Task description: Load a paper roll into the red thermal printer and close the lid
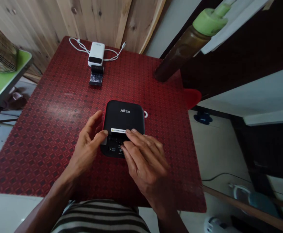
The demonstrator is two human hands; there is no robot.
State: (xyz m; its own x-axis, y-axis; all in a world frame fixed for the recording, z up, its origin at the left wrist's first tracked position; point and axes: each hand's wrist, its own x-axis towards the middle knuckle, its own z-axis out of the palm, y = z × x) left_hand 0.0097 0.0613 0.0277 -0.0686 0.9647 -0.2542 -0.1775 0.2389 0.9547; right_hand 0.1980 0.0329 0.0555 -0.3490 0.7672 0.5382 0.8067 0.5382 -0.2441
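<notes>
A flat black square device (124,118) with rounded corners, white lettering and a red edge lies on the table in front of me. Across its lower half runs a white warning label (117,130), above a recessed black panel (114,147) with small markings. My left hand (86,139) grips the device's left edge, thumb on top beside the panel. Closed together, the fingers of my right hand (143,152) press on the lower right part, at the label's right end and over the panel. They hide that corner; my right thumb is mostly out of sight.
On the red patterned table (66,129) are a white power bank (97,53) with white cables and a small black-and-white strip (96,77). A tall brown bottle (180,53) with a green cap stands back right. A white ring (145,114) shows beside the device.
</notes>
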